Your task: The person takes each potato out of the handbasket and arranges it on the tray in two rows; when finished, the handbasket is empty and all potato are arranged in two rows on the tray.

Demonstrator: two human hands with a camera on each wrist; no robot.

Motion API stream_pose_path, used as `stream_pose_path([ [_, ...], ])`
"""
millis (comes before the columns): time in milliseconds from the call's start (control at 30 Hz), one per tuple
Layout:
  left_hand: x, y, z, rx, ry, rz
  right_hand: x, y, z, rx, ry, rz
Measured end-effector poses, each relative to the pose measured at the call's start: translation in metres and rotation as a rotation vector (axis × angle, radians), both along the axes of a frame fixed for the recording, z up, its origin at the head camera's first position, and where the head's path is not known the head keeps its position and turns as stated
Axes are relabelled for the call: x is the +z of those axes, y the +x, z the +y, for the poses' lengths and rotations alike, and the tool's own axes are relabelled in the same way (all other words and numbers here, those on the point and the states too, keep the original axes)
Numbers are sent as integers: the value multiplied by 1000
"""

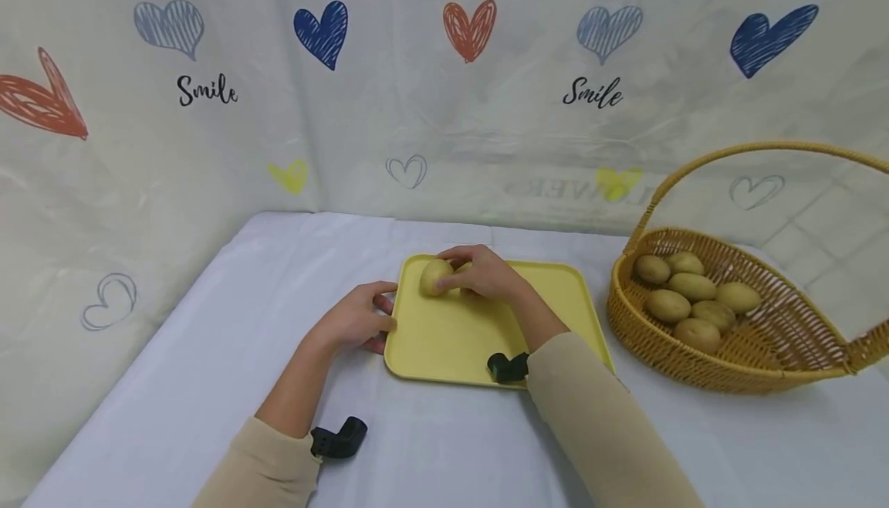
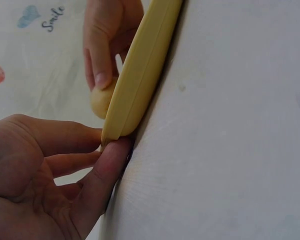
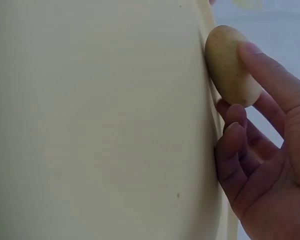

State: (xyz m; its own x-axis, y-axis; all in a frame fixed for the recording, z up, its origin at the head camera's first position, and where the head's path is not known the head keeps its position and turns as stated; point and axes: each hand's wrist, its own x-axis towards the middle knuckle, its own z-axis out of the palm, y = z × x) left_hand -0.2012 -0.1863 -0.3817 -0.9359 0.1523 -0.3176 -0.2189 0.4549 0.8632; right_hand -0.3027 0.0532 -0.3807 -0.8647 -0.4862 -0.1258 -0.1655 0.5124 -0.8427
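A yellow rectangular tray lies flat on the white cloth. Over its far left part, my right hand holds a pale oval potato between thumb and fingers. In the right wrist view the thumb presses on one side of the potato, which is right at the tray's surface; the other fingers curl beside it. My left hand grips the tray's left rim. Seen from the left wrist, the rim sits between the digits of that hand, one finger low by the cloth.
To the right of the tray stands a wicker basket with a tall arched handle. Several potatoes are heaped in its left half. A white curtain printed with hearts hangs behind the table. Each wrist wears a small black camera.
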Motion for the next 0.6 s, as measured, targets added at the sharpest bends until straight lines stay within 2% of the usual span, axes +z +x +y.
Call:
stream_pose_path([
  [333,0,-1,0,-4,6,3,4,2,0,6,21,-32],
  [600,-1,0,0,-14,15,12,7,2,9,28,-10,-27],
])
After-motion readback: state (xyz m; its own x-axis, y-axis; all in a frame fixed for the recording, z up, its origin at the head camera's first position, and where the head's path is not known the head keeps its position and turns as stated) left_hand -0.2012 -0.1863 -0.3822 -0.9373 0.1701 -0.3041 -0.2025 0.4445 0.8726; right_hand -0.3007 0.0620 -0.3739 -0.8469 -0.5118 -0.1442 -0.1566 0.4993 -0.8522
